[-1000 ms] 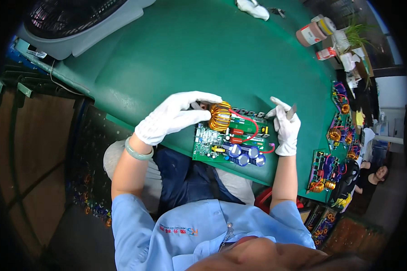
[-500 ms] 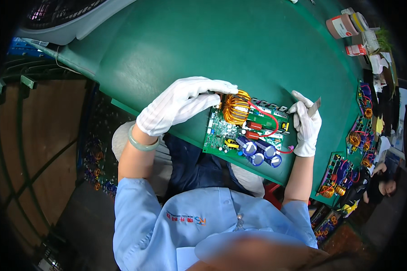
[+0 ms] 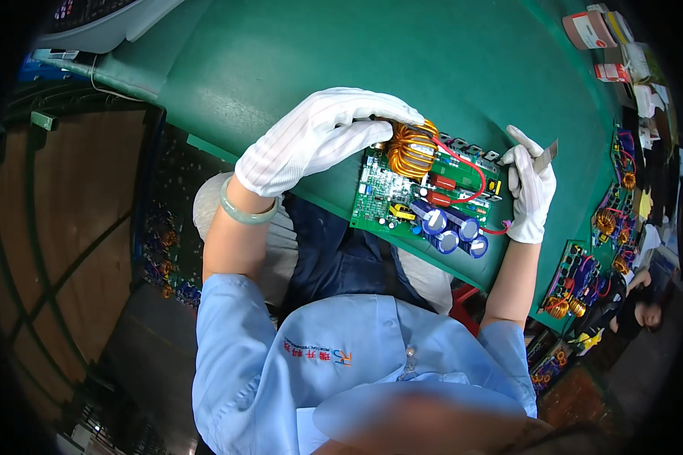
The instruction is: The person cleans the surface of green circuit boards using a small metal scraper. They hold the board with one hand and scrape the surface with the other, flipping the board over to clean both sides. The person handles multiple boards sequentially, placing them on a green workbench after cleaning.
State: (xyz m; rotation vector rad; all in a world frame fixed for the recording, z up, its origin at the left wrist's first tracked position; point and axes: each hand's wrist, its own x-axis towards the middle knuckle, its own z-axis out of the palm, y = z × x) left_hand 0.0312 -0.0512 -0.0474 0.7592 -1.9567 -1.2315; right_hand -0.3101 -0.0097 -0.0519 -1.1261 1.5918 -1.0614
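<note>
A green circuit board (image 3: 372,199) lies at the table's front edge. On it stand a copper-wound ring coil (image 3: 411,152), several blue capacitors (image 3: 448,241) and a looping red wire (image 3: 484,182). My left hand (image 3: 311,140), in a white glove, reaches in from the left, its fingers closed at the coil and the board's far left corner; the fingertips are partly hidden behind the coil. Right of the board, my gloved right hand (image 3: 533,193) is closed on a small flat metal blade (image 3: 546,155), which sticks out past the fingers and is clear of the board.
Green matting covers the table (image 3: 341,45). More assembled boards (image 3: 573,280) line its right edge, with tubs (image 3: 589,30) at the far right corner. A grey fan housing (image 3: 99,30) stands far left. Another person (image 3: 649,312) is beyond the right side, and boards lie in a low rack (image 3: 163,243).
The whole view has shifted, so the board and both hands sit higher and farther right in the picture. Each hand keeps about the same place relative to the board.
</note>
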